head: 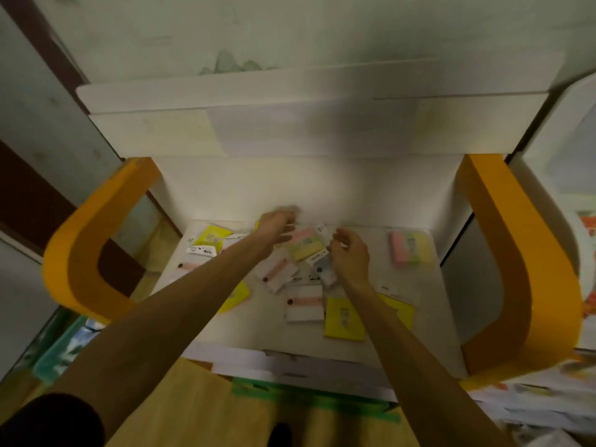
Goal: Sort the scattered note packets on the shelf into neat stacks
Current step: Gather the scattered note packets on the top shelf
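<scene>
The note packets (304, 306) lie scattered flat across the white shelf (429, 304), well short of stacks: yellow ones (344, 319) nearest you, pink-and-white ones mid-shelf, and one small pink and yellow pile (407, 247) off beyond your right wrist, already roughly gathered. Your right hand (350, 254) curls its fingers around the edge of a pale yellow and pink packet (306, 245) lying just ahead of it, with a blue-tinted packet (322, 264) just beneath the thumb; it reads as a pinch on that packet's edge, though motion blur softens the contact. Your left hand (277, 225) reaches further back; blur hides the fingertips, so you cannot tell whether it holds anything. Judgement: the step is collecting like colours. Lift the pinched packet clear before sliding, since neighbours overlap it and would drag along. Square each edge against the pile it joins. The orange side panels (512, 253) bound the shelf on both sides of your arms.
</scene>
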